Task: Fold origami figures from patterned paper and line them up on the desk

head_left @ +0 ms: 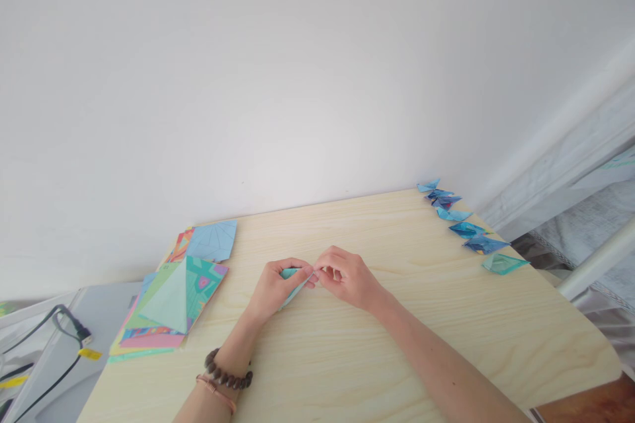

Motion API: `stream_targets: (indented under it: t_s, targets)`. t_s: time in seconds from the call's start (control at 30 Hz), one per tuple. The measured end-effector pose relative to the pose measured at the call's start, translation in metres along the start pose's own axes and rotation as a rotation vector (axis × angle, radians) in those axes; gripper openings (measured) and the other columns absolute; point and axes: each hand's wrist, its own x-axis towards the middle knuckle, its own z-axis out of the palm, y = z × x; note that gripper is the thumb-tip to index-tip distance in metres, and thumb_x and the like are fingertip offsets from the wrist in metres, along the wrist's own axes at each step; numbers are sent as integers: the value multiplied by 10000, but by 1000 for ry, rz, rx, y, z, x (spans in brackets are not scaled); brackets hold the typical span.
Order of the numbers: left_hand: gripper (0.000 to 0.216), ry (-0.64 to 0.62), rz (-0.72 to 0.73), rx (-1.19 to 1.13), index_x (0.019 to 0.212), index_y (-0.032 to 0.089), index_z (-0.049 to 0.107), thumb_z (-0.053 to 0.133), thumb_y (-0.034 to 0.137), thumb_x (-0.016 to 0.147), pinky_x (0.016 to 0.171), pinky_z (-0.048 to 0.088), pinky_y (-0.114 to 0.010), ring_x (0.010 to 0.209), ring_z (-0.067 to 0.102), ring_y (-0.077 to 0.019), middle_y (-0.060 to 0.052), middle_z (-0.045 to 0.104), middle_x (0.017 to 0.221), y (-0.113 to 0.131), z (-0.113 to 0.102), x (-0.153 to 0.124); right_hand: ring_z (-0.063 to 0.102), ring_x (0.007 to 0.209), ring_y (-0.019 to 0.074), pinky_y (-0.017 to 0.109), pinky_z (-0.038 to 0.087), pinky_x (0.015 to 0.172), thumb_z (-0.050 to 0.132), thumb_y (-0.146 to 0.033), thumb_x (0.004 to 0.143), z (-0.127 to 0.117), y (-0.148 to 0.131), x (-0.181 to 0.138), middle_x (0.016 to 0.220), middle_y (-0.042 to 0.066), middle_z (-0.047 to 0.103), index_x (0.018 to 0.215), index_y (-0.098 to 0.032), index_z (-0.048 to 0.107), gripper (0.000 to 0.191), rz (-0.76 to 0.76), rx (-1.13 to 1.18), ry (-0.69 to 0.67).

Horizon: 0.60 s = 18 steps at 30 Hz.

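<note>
My left hand [281, 285] is closed around a small folded piece of light green paper [296, 292], which sticks out above and below the thumb. My right hand [346, 277] meets it at the fingertips, thumb and forefinger pinched together at the paper's right-hand tip. Fingers cover most of that tip, so its exact shape is hidden. Both hands are just over the middle of the wooden table [317, 370].
A pile of coloured paper sheets [208, 284] lies at the table's left, a pale blue creased sheet [213, 241] behind it. Several folded paper boats [466, 230] line the right edge, the nearest a green one [505, 264]. A black cable [64, 324] hangs left of the table; a white wall [297, 79] rises behind.
</note>
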Motion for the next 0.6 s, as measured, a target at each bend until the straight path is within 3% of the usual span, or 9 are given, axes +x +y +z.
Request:
stream_targets:
  t_s: [0.43,0.6]
  targets:
    - [220,37,44,42,740,146,664,598,351,784,697,446,-204,705,595,-135,-24,676,714,-4,-1,1,537,611,77,196,428,562,527,-201,818,1,-2,0,808,13,600,826,-194,598,71,48,63,-6]
    - [205,66,46,89,756,139,663,613,338,764,663,448,-198,693,594,-133,-28,672,724,-5,1,1,547,616,84,181,417,516,531,-214,807,1,-3,0,768,4,607,854,-185,572,69,161,137,-42]
